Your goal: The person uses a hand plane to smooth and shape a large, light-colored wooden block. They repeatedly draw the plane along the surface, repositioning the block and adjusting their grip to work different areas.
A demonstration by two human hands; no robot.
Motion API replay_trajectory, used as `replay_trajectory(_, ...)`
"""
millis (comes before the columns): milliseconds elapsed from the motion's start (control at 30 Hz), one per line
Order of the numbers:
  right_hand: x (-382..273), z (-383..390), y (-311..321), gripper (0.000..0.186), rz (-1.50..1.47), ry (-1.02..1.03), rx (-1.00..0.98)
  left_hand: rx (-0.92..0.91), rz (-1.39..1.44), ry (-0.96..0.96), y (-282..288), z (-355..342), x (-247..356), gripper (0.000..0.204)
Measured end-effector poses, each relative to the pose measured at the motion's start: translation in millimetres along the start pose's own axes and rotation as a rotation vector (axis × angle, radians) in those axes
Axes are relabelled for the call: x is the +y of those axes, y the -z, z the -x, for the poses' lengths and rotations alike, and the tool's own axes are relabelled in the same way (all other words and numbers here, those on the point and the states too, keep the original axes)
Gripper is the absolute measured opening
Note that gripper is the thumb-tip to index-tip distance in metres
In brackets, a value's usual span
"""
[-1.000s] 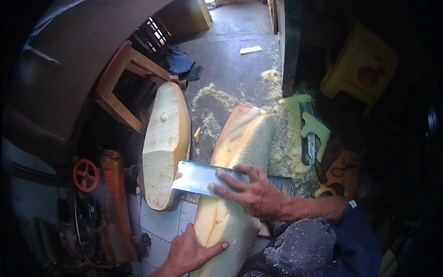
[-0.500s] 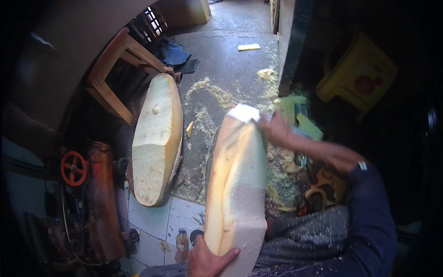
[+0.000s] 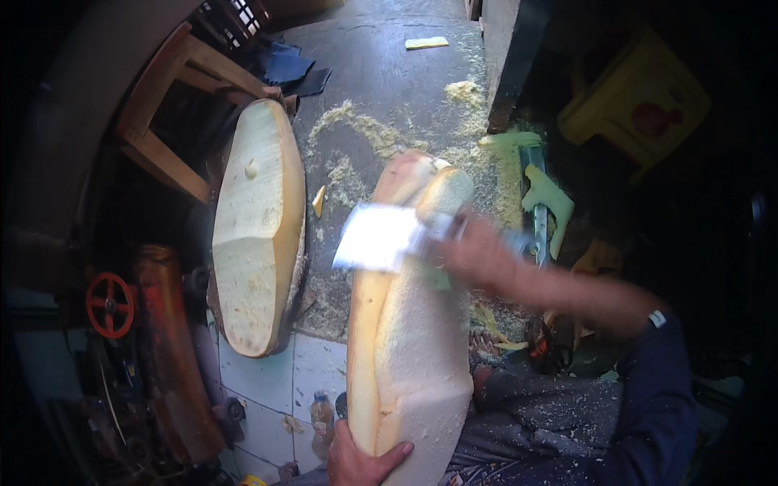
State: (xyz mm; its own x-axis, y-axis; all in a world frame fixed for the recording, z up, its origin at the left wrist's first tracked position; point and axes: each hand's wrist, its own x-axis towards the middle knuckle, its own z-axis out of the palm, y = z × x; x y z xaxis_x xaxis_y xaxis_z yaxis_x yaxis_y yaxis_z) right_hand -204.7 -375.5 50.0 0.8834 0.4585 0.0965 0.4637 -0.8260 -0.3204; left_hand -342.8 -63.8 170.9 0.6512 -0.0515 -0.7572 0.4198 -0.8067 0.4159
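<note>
A long cream foam seat pad (image 3: pixel 421 364), shaped like a motorcycle seat, lies lengthwise over my lap and points away from me. My left hand (image 3: pixel 366 462) grips its near left edge, thumb on top and fingers around the side. My right hand (image 3: pixel 474 247) is closed on a tool with a broad, flat, bright blade (image 3: pixel 377 236). Motion blurs the tool, so its exact kind is unclear. The blade crosses the pad's left side near the far end; whether it touches the foam I cannot tell.
A second foam seat pad (image 3: pixel 258 235) lies to the left, beside a wooden stool (image 3: pixel 162 121). Foam crumbs (image 3: pixel 356 125) litter the dark floor board. Green foam offcuts (image 3: pixel 547 198) lie right. A red wheel (image 3: pixel 110 305), a plastic bottle (image 3: pixel 322 421) and a yellow chair (image 3: pixel 636 105) stand around.
My right hand has drawn the blade from the pad's far tip back toward me and to the left. My left hand keeps its hold. The whole view has shifted slightly.
</note>
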Motion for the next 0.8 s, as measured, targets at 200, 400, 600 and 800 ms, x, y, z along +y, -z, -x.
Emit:
replay_trajectory(200,-25,3,-7,0.064,0.219,0.093,0.133,0.061,-0.054,-0.082,-5,7,-1,0.135)
replay_trajectory(400,21,-13,3,0.058,-0.027,-0.268,-0.225,0.032,0.059,-0.059,-10,10,-2,0.133)
replay_trajectory(600,-5,-2,3,0.065,0.002,-0.007,-0.127,-0.016,0.16,-0.028,-11,6,2,0.123)
replay_trajectory(800,-46,10,14,0.081,0.289,0.26,0.054,0.216,-0.072,-0.158,-10,5,3,0.105)
